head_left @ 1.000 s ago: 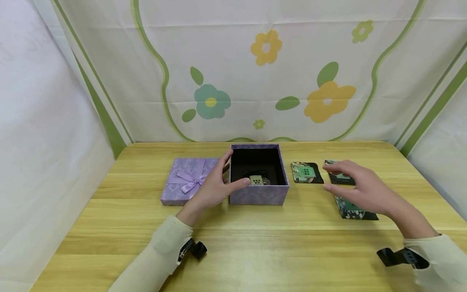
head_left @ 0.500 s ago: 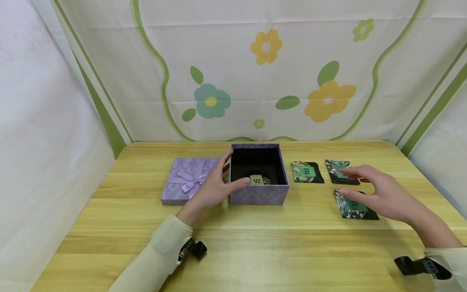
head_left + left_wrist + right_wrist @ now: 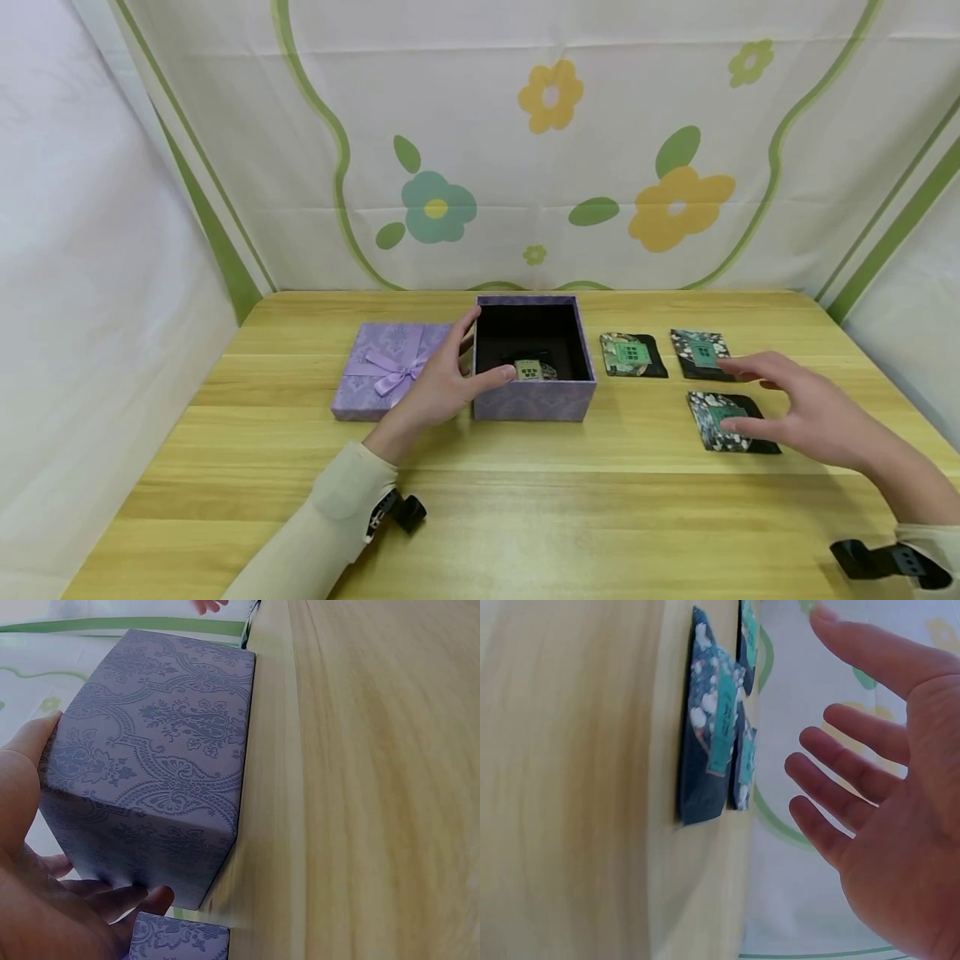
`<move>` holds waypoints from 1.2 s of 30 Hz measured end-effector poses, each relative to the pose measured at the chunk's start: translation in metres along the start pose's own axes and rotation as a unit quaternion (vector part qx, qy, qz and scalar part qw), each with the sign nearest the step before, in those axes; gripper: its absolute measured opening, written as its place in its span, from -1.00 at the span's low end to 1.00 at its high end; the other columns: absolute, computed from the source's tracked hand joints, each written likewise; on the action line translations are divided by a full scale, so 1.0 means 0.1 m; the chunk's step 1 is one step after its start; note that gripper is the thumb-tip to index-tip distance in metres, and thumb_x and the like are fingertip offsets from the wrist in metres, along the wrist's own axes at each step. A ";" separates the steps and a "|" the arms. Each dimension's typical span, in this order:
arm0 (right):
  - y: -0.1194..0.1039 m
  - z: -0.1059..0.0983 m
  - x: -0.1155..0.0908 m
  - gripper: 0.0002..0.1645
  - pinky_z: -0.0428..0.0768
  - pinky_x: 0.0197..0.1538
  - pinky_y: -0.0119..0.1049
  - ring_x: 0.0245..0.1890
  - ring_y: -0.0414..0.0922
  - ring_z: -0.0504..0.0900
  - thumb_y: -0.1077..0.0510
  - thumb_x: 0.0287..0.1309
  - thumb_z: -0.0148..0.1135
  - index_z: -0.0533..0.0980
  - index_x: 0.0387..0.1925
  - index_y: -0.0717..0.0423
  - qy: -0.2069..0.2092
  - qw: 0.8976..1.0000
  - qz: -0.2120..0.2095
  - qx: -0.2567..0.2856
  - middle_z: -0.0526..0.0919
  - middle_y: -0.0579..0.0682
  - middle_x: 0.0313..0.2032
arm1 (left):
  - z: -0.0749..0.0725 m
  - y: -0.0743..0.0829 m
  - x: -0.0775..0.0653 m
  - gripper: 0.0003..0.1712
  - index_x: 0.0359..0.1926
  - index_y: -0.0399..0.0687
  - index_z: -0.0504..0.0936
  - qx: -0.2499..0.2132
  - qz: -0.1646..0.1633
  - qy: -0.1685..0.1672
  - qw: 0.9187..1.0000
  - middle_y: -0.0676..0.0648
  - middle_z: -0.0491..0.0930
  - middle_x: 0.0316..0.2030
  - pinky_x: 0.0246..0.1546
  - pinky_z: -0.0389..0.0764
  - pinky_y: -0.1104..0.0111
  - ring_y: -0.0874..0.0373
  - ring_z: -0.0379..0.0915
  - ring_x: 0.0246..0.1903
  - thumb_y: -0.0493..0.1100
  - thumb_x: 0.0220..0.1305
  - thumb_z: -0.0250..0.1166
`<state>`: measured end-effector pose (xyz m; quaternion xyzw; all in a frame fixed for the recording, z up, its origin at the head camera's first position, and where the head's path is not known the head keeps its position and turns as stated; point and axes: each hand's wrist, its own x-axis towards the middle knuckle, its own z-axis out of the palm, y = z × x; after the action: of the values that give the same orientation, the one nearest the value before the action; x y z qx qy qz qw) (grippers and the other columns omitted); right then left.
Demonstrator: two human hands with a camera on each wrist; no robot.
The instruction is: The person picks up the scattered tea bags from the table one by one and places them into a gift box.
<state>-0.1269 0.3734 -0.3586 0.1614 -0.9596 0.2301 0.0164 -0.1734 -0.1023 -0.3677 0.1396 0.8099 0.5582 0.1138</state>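
Note:
A purple patterned gift box (image 3: pixel 534 402) stands without its lid, its black inside facing up. My left hand (image 3: pixel 433 385) holds it at the near left corner, thumb at the front rim and fingers along the left side, as the left wrist view also shows. Inside the box lies a small packet with a pale green label (image 3: pixel 527 369). My right hand (image 3: pixel 825 417) hovers with spread fingers over the nearest flowered black packet (image 3: pixel 720 417), holding nothing. In the right wrist view, that packet (image 3: pixel 716 712) lies flat on the table, apart from the fingers.
The purple lid (image 3: pixel 367 358) with a ribbon bow lies left of the box, partly behind my left hand. Right of the box are two more packets, one closer (image 3: pixel 626 354) and one farther right (image 3: pixel 697 350). A flowered cloth (image 3: pixel 480 125) hangs behind the wooden table (image 3: pixel 525 517).
My right hand has moved right and toward me, from over the far right packet to over the near one. My left hand and the box have stayed in place.

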 end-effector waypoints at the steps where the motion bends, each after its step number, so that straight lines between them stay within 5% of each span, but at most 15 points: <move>1: 0.01 0.00 0.00 -0.04 0.42 0.15 -0.54 0.19 -0.49 0.41 -0.15 0.08 0.66 0.46 0.48 -0.07 -0.010 1.000 0.002 -0.005 0.56 0.09 0.30 | 0.00 0.00 0.00 0.20 0.70 0.55 -0.18 0.000 0.001 0.000 1.000 0.11 -0.18 0.72 0.59 0.23 -0.18 -0.11 -0.10 0.70 0.27 0.33 0.46; 6: 0.06 0.03 -0.01 0.05 0.56 0.08 0.10 0.23 0.17 0.52 -0.29 0.02 0.65 0.45 0.49 -0.08 -0.048 0.998 0.029 -0.031 0.51 0.14 0.35 | 0.00 0.00 0.00 0.20 0.70 0.55 -0.17 -0.005 0.001 -0.002 1.000 0.13 -0.19 0.72 0.60 0.21 -0.18 -0.10 -0.11 0.71 0.26 0.33 0.46; 16: 0.21 0.11 -0.04 0.11 0.37 0.19 0.53 0.36 0.45 0.36 -0.20 -0.09 0.73 0.45 0.46 0.03 -0.069 0.997 0.024 0.009 0.36 0.36 0.42 | 0.01 0.02 -0.01 0.19 0.70 0.55 -0.17 -0.006 0.000 0.001 1.000 0.12 -0.17 0.72 0.60 0.22 -0.17 -0.09 -0.10 0.70 0.24 0.33 0.47; 36: 0.26 0.18 -0.02 0.07 0.40 0.18 0.49 0.32 0.41 0.36 -0.17 -0.05 0.71 0.47 0.46 0.08 -0.081 0.997 0.000 -0.016 0.39 0.28 0.34 | 0.00 -0.01 0.00 0.20 0.70 0.56 -0.17 0.007 0.002 0.006 1.000 0.15 -0.18 0.72 0.58 0.26 -0.17 -0.12 -0.07 0.70 0.28 0.32 0.46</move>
<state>-0.1330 0.3880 -0.3868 0.1792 -0.9614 0.2004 -0.0586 -0.1734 -0.1024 -0.3690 0.1392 0.8143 0.5533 0.1070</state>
